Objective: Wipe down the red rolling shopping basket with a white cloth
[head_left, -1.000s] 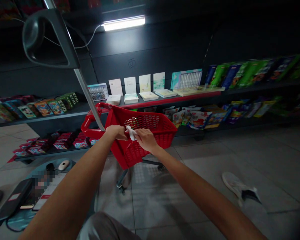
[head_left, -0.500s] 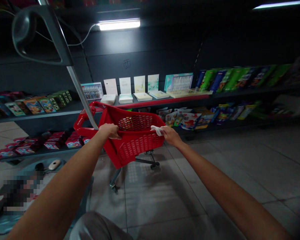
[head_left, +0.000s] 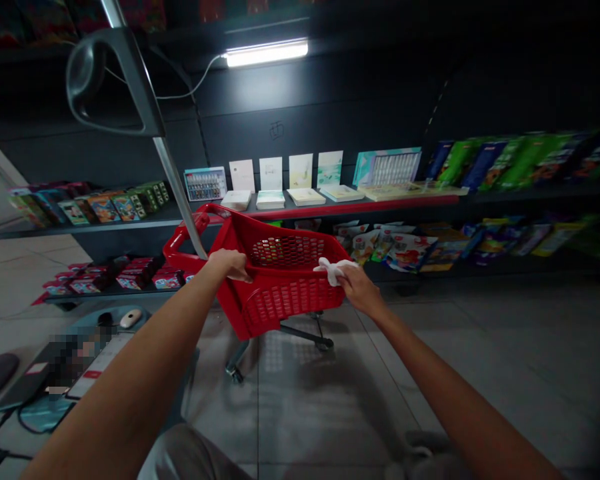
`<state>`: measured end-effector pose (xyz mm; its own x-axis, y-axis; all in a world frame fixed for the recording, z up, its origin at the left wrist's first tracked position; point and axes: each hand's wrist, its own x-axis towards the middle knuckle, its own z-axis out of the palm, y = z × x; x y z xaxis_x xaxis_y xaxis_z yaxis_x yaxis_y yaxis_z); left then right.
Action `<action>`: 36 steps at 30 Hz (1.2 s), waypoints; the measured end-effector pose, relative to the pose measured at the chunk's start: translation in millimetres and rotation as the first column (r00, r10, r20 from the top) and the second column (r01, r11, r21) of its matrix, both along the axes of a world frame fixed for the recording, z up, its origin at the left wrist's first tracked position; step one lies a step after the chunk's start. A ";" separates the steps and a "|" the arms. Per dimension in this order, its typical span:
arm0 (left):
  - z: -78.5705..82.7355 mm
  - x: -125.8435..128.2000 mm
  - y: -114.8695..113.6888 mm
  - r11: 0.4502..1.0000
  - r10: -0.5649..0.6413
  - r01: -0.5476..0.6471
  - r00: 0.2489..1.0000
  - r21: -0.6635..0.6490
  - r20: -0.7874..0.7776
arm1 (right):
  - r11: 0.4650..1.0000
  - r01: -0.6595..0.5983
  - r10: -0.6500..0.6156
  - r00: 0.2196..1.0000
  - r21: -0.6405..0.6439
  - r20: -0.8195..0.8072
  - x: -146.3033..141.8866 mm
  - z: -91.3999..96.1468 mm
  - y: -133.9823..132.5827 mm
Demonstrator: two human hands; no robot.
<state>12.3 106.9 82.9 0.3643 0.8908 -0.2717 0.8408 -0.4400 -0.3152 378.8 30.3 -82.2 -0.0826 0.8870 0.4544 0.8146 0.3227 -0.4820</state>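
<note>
A red plastic shopping basket on wheels [head_left: 285, 293] stands tilted on the tiled floor in front of me. My left hand [head_left: 231, 263] is closed on the near left rim of the basket, beside its grey pull handle [head_left: 130, 100]. My right hand [head_left: 356, 285] is closed on a white cloth [head_left: 334, 269] and presses it against the basket's right rim.
Dark shelves [head_left: 330, 200] along the back wall carry books, cards and coloured packs. Low at the left lie a mouse [head_left: 130, 318], a dark laptop and papers on a blue mat [head_left: 55, 407]. A strip light [head_left: 266, 52] glows above.
My right hand slid the white cloth from the basket's near rim by my left hand along to the right rim. My left hand kept its grip.
</note>
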 end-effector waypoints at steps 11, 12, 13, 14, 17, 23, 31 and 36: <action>1.1 -7.6 -14.1 0.996 -0.060 0.061 0.998 0.070 -0.008 | 0.982 0.150 -0.173 0.960 0.119 0.218 -44.5 18.4 -16.6; 1.3 -7.1 -14.4 0.996 -0.062 0.063 0.998 0.070 -0.012 | 0.983 0.122 -0.150 0.963 0.135 0.223 -54.7 22.3 -18.6; 1.4 -6.6 -14.3 0.996 -0.064 0.065 0.998 0.067 -0.017 | 0.984 0.088 -0.121 0.967 0.155 0.224 -66.6 25.9 -20.4; 1.6 -5.9 -14.1 0.996 -0.066 0.068 0.998 0.065 -0.023 | 0.983 0.052 -0.092 0.970 0.178 0.225 -80.2 29.0 -21.9; 2.4 -2.9 -13.0 0.996 -0.059 0.061 0.998 0.066 -0.036 | 0.967 -0.044 -0.012 0.975 0.249 0.220 -124.8 34.5 -23.9; 3.7 3.6 -12.6 0.996 -0.059 0.063 0.996 0.059 -0.067 | 0.959 0.001 -0.042 0.989 0.282 0.139 -175.5 35.2 -14.4; 3.4 6.3 -13.8 0.996 -0.050 0.053 0.998 0.070 -0.046 | 0.969 -0.047 -0.016 0.967 0.242 0.253 -131.8 33.5 -5.7; 4.3 11.6 -16.0 0.996 -0.023 0.024 1.000 0.081 -0.021 | 0.974 0.051 -0.128 0.928 0.223 0.349 -67.5 21.0 -4.6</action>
<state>23.9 90.9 87.2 0.3804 0.9014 -0.2069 0.8236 -0.4320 -0.3676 311.3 25.7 -61.2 -0.1991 0.7880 0.5825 0.9500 0.3011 -0.0826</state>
